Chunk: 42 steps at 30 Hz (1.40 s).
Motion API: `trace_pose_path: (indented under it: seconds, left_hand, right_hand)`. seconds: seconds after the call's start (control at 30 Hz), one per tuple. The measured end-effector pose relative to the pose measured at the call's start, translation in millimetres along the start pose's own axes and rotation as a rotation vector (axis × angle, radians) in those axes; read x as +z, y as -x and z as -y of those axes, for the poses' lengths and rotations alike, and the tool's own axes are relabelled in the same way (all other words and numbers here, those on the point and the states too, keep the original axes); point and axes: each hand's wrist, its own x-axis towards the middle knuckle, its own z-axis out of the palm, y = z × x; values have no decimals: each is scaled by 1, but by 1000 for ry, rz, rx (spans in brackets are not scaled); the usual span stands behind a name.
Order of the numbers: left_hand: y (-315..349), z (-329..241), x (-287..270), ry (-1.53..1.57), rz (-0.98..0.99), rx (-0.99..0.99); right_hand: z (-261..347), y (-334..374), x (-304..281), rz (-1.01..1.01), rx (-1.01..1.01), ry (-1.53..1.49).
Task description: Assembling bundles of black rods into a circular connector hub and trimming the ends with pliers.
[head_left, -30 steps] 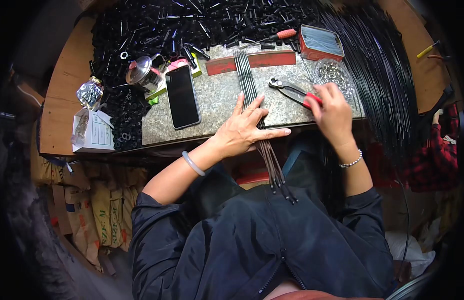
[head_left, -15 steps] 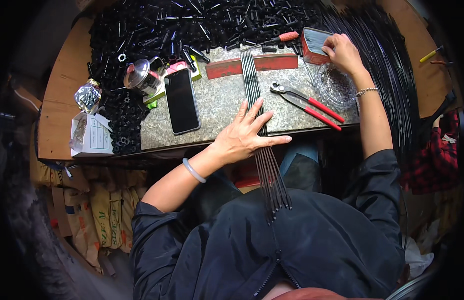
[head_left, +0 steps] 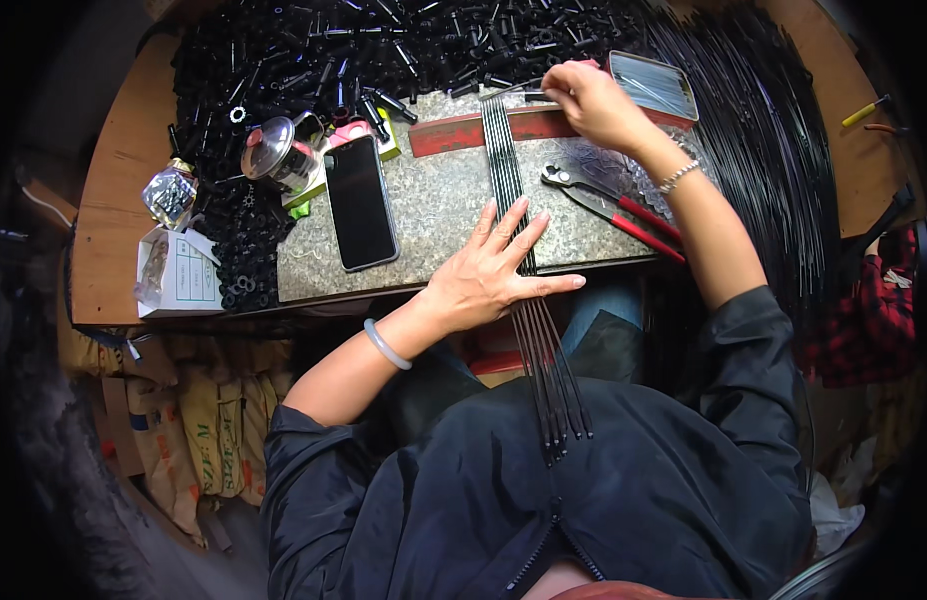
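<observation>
Rod bundle (head_left: 502, 150), one, left hand (head_left: 486, 275) atop

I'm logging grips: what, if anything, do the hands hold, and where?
The left hand holds down thin rods near mid-length; whether the right hand holds anything cannot be told.

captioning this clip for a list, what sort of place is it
Likely a small workshop or hand-assembly bench: a heap of small black parts spreads across the back, red-handled pliers lie on a speckled slab, and thin dark rods lie under the left hand.
</observation>
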Motion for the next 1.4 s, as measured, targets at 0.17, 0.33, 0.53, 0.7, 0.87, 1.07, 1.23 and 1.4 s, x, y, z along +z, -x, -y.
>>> trace_pose_path:
  seconds: [0.17,0.33,0.53,0.7,0.87,1.07,1.23,1.4]
  left_hand:
    - [0,-1,1,5,-14,-1]
    - [2,0,1,7,-28,3]
    - [0,0,-1,-8,-12,-6]
    - [1,1,1,18,-45,-7]
    - [0,1,0,-37,-25,26]
    - [0,1,0,-61,2,0]
    - [0,1,2,-63,-3,-1]
    - [-1,1,2,-76,-10,-6]
  right_hand:
    - [-11,-5,21,123,107,-69]
    - [-16,-3,22,116,126,-95]
    - [-18,-2,21,92,132,-112]
    - [-16,-2,23,115,132,-94]
    - [-17,-1,22,73,105,-93]
    - [-19,-1,24,75,120,-93]
    - [-18,0,23,73,117,-106]
    - [-18,-1,23,86,115,-97]
